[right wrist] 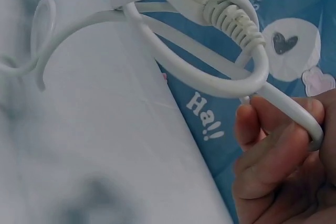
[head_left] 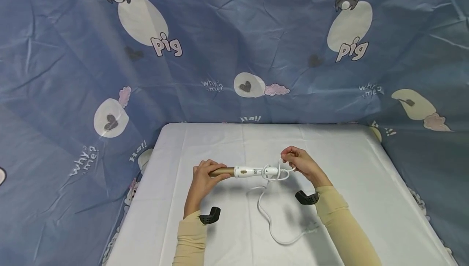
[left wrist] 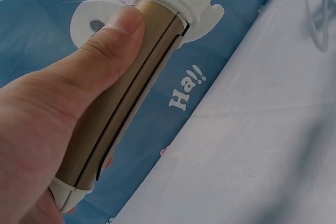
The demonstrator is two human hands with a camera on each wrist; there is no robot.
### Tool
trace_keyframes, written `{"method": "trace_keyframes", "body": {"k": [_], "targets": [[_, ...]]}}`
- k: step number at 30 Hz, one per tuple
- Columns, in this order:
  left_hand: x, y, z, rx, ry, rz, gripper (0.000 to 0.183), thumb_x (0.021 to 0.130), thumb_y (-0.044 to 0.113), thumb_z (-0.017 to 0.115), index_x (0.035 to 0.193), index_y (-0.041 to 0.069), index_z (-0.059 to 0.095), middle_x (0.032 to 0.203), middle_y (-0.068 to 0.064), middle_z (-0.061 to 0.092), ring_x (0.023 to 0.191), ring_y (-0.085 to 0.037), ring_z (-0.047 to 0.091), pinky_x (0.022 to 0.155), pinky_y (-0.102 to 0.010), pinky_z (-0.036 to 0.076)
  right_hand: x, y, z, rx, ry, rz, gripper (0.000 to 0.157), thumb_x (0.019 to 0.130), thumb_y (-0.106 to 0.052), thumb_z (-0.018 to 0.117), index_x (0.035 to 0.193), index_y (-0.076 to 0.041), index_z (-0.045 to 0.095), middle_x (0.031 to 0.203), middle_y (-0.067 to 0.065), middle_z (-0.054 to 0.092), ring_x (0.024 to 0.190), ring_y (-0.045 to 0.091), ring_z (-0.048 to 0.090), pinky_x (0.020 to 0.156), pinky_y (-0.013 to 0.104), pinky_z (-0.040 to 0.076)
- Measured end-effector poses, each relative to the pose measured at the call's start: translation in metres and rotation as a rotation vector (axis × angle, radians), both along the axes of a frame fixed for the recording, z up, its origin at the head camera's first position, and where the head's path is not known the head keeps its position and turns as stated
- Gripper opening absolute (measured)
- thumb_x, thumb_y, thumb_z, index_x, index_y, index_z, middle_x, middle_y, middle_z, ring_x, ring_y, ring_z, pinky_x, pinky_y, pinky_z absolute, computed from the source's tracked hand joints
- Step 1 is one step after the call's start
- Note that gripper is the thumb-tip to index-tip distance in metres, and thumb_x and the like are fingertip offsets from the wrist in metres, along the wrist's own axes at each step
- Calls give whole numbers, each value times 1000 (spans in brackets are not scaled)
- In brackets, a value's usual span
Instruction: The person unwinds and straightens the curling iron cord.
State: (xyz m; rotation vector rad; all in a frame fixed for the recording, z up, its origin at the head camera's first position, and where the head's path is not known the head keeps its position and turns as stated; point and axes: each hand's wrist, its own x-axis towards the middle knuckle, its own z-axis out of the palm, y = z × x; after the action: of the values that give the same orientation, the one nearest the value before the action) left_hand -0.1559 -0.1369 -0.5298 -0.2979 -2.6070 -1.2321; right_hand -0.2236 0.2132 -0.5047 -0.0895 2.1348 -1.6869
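Note:
A white and gold curling iron [head_left: 247, 172] is held level above the table. My left hand [head_left: 204, 178] grips its gold barrel [left wrist: 123, 85], the thumb lying along it toward the white handle. At the handle's other end a white power cord [right wrist: 194, 77] loops loosely around the iron near its ribbed strain relief [right wrist: 233, 22]. My right hand [head_left: 303, 163] pinches part of this cord between thumb and fingers, just right of the handle end. The rest of the cord hangs down in a curve to its plug [head_left: 312, 228], which looks blurred.
Under the hands lies a white-covered table [head_left: 205, 144]. A blue cloth [head_left: 205, 54] with pig prints and lettering stands behind it and along its sides. Each wrist wears a black camera mount, one on the left [head_left: 210, 216] and one on the right [head_left: 307, 197].

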Motion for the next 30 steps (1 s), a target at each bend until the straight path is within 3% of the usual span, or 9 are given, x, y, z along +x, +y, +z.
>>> {"method": "trace_keyframes", "body": {"k": [4, 8, 13, 18, 22, 26, 30], "targets": [[1, -2, -1, 5, -4, -1, 38, 70, 52, 75, 101, 31, 73, 94, 14, 64, 84, -8, 46, 80, -33, 21, -2, 1, 6, 86, 60, 21, 28, 95, -27, 58, 110, -4, 55, 84, -2, 59, 54, 9, 39, 52, 27, 34], [1, -3, -3, 14, -6, -8, 39, 70, 51, 75, 101, 29, 74, 93, 14, 63, 83, -9, 46, 79, -33, 21, -3, 4, 11, 107, 91, 47, 28, 94, -27, 59, 109, -3, 56, 85, 1, 61, 53, 9, 39, 50, 26, 34], [0, -5, -4, 22, -17, -17, 40, 70, 50, 75, 102, 26, 74, 93, 13, 63, 83, -9, 46, 80, -33, 21, -2, 5, 25, 130, 122, 99, 23, 95, -23, 58, 106, -3, 57, 91, 13, 63, 51, 7, 38, 46, 23, 32], [1, -7, -4, 21, -18, -7, 37, 70, 50, 76, 101, 29, 74, 93, 13, 64, 83, -10, 47, 80, -33, 21, -6, 13, 20, 207, 188, 146, 26, 93, -29, 60, 105, -6, 60, 94, 15, 65, 47, 6, 34, 43, 23, 30], [2, -8, -5, 16, -18, 18, 35, 70, 51, 76, 99, 31, 74, 92, 13, 64, 83, -9, 47, 79, -33, 21, -3, 17, 28, 199, 201, 162, 26, 94, -25, 60, 106, -2, 59, 96, 19, 64, 45, 6, 32, 42, 22, 29], [1, -9, -7, 16, -17, 31, 35, 70, 52, 76, 99, 32, 74, 91, 13, 64, 82, -9, 46, 78, -32, 21, 6, 11, 47, 152, 205, 154, 18, 95, -17, 58, 104, -2, 59, 98, 26, 62, 47, 5, 33, 43, 21, 29], [0, -8, -8, 22, -10, 21, 35, 71, 52, 75, 100, 32, 73, 92, 13, 64, 83, -9, 46, 78, -33, 21, 15, 5, 61, 145, 227, 154, 15, 95, -14, 58, 103, -3, 60, 99, 26, 63, 56, 8, 44, 49, 22, 35]]}}
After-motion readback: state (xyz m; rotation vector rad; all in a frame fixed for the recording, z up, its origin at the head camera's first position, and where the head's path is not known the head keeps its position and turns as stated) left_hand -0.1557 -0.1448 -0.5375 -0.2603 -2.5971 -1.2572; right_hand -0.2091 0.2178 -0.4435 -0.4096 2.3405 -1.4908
